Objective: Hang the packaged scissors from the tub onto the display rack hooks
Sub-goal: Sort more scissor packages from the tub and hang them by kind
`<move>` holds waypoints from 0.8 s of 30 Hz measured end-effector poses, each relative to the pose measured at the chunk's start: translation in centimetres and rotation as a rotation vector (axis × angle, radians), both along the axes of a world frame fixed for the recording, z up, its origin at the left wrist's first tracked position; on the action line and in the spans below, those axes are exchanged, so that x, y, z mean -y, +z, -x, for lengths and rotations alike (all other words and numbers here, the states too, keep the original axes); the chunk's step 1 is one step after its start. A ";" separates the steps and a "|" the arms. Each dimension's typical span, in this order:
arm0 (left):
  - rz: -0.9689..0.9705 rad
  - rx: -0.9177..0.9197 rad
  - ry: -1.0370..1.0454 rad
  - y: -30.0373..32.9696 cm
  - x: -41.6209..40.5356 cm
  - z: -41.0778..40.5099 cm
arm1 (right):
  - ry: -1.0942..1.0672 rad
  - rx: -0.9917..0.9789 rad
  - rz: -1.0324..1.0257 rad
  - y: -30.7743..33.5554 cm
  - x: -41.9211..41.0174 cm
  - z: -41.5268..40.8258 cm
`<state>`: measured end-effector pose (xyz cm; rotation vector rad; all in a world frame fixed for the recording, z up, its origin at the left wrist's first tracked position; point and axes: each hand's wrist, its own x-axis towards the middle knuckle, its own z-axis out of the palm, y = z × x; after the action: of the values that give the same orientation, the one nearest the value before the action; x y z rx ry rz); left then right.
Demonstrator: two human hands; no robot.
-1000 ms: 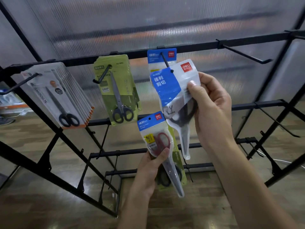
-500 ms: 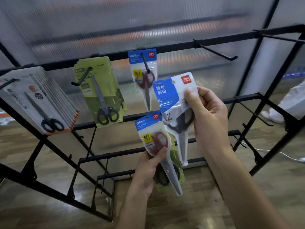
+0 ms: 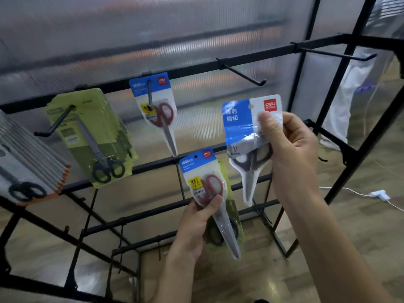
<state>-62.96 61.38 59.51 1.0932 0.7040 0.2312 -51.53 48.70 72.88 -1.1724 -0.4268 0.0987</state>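
Note:
My right hand grips a blue-and-white pack of grey-handled scissors, held upright below and a little right of an empty black hook on the rack's top bar. Lower down, my left hand holds a blue-topped pack of red-handled scissors with a green pack behind it. A matching red-handled pack hangs on the hook to the left. The tub is out of view.
Green packs and white packs with orange edges hang on hooks further left. Another empty hook juts out at the upper right. A person in white stands behind the rack. A white cable and plug lie on the wooden floor.
My right hand has carried the grey-handled pack rightward, away from the hook with the red-handled pack. My view has swung right, so the rack has shifted left. The left hand stays put.

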 end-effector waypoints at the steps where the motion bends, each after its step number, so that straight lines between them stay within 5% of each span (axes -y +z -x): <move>1: 0.004 0.000 0.004 0.1 0.1 -0.4 | -0.016 0.007 -0.018 0.3 0.1 -0.4; 24: 0.006 0.043 0.151 0.5 -0.8 -6.8 | 0.031 0.034 -0.026 2.1 -0.6 -6.9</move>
<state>-56.12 62.19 60.02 1.0277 0.7494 0.3808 -44.68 49.35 74.94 -1.1431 -0.4752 0.0996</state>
